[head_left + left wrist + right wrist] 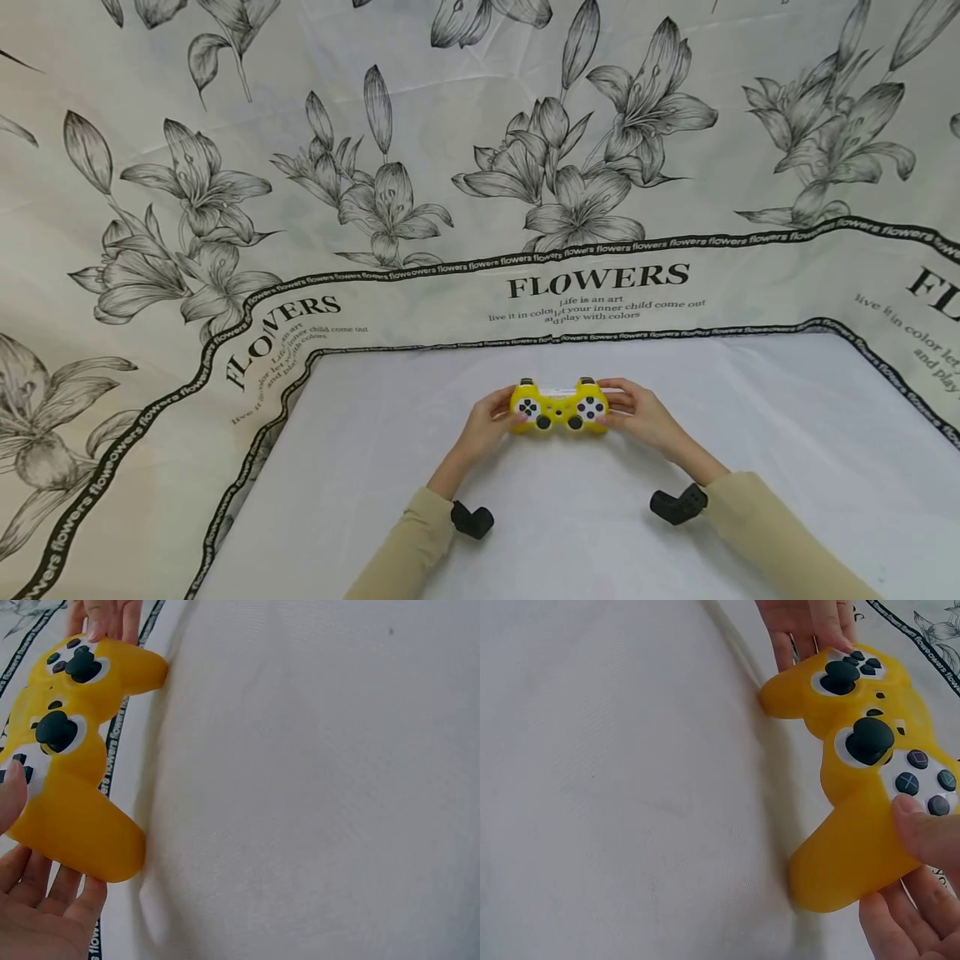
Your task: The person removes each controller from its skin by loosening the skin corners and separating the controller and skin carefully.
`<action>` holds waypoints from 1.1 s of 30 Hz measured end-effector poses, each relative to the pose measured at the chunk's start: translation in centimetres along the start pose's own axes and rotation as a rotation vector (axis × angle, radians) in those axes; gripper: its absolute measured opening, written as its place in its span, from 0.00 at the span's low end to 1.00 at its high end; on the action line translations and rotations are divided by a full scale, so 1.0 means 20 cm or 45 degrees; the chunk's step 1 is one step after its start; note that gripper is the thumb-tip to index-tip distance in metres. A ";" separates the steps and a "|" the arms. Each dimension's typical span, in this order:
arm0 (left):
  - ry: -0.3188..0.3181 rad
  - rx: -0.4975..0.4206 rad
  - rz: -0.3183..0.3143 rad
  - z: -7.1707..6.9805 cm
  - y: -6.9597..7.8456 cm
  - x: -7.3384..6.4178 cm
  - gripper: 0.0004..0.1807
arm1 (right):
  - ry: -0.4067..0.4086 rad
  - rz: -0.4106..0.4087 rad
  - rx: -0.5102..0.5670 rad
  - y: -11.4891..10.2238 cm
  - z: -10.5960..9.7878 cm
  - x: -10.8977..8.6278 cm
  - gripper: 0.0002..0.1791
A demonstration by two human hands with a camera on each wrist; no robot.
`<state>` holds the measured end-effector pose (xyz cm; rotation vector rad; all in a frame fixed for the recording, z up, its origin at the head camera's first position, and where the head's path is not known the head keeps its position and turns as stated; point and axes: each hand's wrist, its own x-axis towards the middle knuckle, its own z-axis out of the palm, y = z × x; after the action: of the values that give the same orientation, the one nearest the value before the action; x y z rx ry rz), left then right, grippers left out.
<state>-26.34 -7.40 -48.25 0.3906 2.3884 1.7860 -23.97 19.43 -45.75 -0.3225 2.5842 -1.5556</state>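
A yellow game controller (558,408) with black thumbsticks and dark buttons on white patches is held between both hands, its button face toward the head camera. My left hand (485,425) grips its left end, with the thumb on the face by the direction pad (22,766) and the fingers behind the handle. At the other end my right hand (643,417) grips it, thumb beside the cross button (907,783), fingers behind. Both handles point back toward the person, close over the white cloth.
A white cloth (360,467) covers the table. Behind and beside it hangs a pale curtain (420,308) printed with lilies and lettering. Black wrist devices (472,520) stick out from both beige sleeves (408,550).
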 end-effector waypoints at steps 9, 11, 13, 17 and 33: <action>-0.073 0.022 -0.116 -0.04 0.04 0.06 0.34 | -0.012 -0.005 0.001 0.00 0.00 0.01 0.34; -0.091 -0.013 -0.112 -0.05 0.03 0.07 0.33 | -0.014 0.000 -0.005 0.01 0.00 0.01 0.35; -0.112 -0.025 -0.107 -0.05 0.02 0.07 0.32 | -0.022 0.000 -0.004 0.01 0.01 0.00 0.35; -0.168 -0.019 -0.097 -0.06 0.01 0.06 0.31 | -0.030 -0.012 -0.010 0.01 0.01 -0.01 0.35; -0.214 0.134 -0.019 -0.08 0.00 0.09 0.27 | -0.043 0.034 -0.100 -0.01 0.00 -0.02 0.35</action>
<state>-28.41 -8.39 -47.66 0.5121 2.3665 1.5586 -23.55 19.35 -45.55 -0.3174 2.6173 -1.4306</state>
